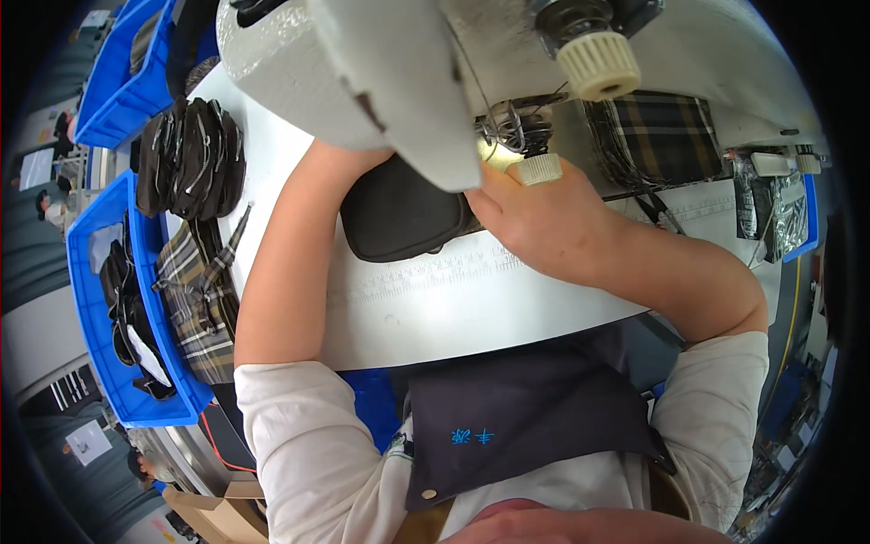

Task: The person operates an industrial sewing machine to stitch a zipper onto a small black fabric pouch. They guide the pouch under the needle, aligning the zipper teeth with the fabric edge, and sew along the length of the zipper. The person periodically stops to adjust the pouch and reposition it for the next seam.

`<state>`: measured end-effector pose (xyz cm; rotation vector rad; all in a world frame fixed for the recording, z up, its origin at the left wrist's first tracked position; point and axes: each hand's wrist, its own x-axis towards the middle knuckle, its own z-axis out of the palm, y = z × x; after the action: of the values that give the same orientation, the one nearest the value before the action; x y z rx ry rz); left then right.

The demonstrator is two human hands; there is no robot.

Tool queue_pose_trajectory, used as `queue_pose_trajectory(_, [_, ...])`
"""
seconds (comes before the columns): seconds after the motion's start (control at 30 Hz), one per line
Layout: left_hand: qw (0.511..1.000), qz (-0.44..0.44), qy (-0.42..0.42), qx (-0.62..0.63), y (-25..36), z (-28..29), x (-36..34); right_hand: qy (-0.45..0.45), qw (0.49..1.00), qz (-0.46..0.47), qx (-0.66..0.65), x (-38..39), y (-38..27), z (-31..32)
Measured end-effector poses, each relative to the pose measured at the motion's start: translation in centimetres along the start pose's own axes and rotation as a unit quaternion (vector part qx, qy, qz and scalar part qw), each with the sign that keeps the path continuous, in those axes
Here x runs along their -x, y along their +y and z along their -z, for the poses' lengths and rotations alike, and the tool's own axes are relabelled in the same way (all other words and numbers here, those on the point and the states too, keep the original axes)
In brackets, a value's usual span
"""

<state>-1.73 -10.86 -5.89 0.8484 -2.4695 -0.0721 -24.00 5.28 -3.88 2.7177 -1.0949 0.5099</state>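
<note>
A black padded fabric piece [399, 213] with rounded corners and a piped edge lies on the white sewing table, partly under the head of a sewing machine [399, 82]. My left hand [358, 160] reaches behind the machine head at the piece's far left; only its wrist end shows, and its fingers are hidden. Beside the lit needle area, my right hand [548, 222] is closed at the piece's right edge, thumb bent against it. The machine's tension dial covers some of the right fingers.
Stacked black pouches [190, 159] and plaid fabric [195, 313] lie at the left, beside a blue bin [91, 308] of black pieces. Plaid panels [666, 136] sit right of the machine. Dark-handled scissors [660, 213] lie behind my right forearm. A ruler scale [426, 276] runs along the table.
</note>
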Motion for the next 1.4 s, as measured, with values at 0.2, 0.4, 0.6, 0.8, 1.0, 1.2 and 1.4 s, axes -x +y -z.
queue_pose_trajectory(0.2, [0.993,0.108,-0.033,0.017,4.1,4.0,1.7,0.014,0.999,-0.012,-0.031,0.3,0.2,-0.1])
queue_pose_trajectory(0.4, [0.987,0.027,-0.138,0.076,10.2,7.2,5.1,-0.046,0.998,-0.018,-0.032,0.2,0.7,1.0])
queue_pose_trajectory(0.6, [0.986,0.051,-0.135,0.086,10.4,6.7,5.3,0.036,0.998,0.028,-0.04,0.9,-0.1,0.8])
queue_pose_trajectory(0.8, [0.989,0.045,-0.11,0.091,10.6,6.3,5.4,-0.07,0.996,0.045,-0.026,0.9,-0.6,2.6])
queue_pose_trajectory(1.0, [0.988,0.047,-0.116,0.095,10.4,6.0,5.7,-0.064,0.997,0.037,-0.021,1.1,-0.9,2.5])
queue_pose_trajectory(1.2, [0.989,0.052,-0.101,0.092,9.6,5.5,5.4,0.001,0.999,0.022,0.03,1.0,-0.8,1.3])
queue_pose_trajectory(1.4, [0.988,0.071,-0.089,0.103,9.3,5.4,5.3,-0.023,0.999,-0.006,-0.041,0.6,-0.8,1.5])
